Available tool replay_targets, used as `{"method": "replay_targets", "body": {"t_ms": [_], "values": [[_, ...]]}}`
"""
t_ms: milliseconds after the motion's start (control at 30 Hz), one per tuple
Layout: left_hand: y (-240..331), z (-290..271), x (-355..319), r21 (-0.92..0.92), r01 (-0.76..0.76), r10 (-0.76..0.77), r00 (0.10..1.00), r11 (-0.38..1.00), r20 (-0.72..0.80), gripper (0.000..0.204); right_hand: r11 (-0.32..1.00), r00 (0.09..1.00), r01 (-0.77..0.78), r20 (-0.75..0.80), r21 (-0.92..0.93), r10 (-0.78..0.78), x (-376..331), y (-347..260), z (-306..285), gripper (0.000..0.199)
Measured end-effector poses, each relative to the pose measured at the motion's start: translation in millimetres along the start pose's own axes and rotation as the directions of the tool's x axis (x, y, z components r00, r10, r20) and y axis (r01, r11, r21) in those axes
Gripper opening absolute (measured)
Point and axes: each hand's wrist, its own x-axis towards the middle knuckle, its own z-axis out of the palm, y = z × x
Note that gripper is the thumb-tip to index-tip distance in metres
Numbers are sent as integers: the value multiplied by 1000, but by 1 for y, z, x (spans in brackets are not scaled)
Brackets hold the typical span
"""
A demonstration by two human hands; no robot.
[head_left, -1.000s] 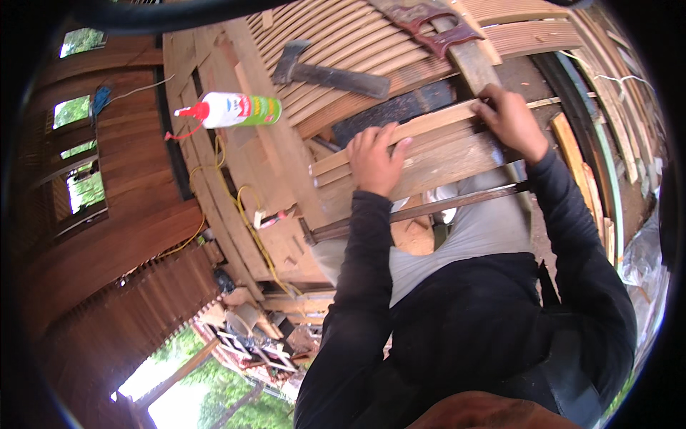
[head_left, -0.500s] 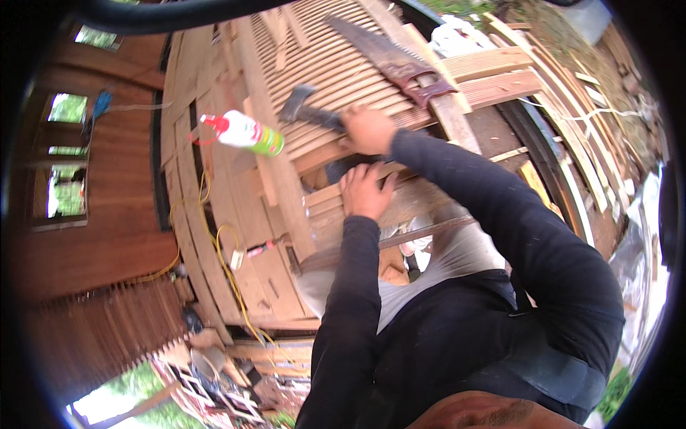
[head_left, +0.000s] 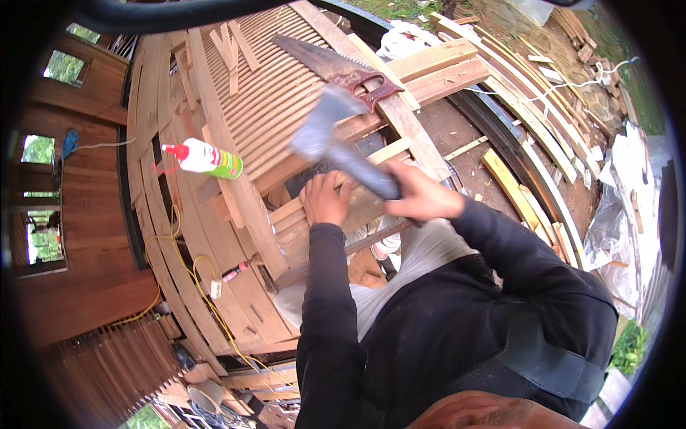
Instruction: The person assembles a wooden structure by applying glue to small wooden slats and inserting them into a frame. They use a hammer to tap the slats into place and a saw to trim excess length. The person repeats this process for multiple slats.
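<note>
My right hand (head_left: 429,191) grips the black handle of a hatchet (head_left: 334,143), whose grey head is smeared by motion above a slatted wooden panel (head_left: 261,100). Its head points away from me, to the upper left. Close to it on the left, my left hand (head_left: 326,200) rests with bent fingers over a narrow wooden slat (head_left: 289,211) at the panel's near end. The hatchet handle passes just right of those fingers. Beyond the hatchet head, a handsaw (head_left: 343,71) with a brown wooden handle lies across the slats.
A glue bottle (head_left: 211,159) with a red cap stands on the panel's left side. Loose strips (head_left: 232,53) lie on the far slats. A yellow cord (head_left: 193,270) runs over the boards at left. Stacked planks (head_left: 443,71) lie at right.
My right hand has drawn the hatchet back toward me and lifted it off the slats. My left hand stays on the slat. The whole view has shifted.
</note>
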Motion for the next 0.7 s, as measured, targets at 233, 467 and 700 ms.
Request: {"method": "replay_targets", "body": {"t_ms": [233,467,700], "values": [[1,-3,-1,-8,-10,10,999,1000,-38,40,817,832,-403,-206,413,515,-99,40,-50,56],[2,-2,-1,-13,7,-7,1000,1000,-30,42,781,814,-441,-169,443,555,-107,74,-49,52],[1,-2,-6,-28,29,-30,999,999,-18,43,740,824,-436,-104,512,557,-102,76,-42,53]]}}
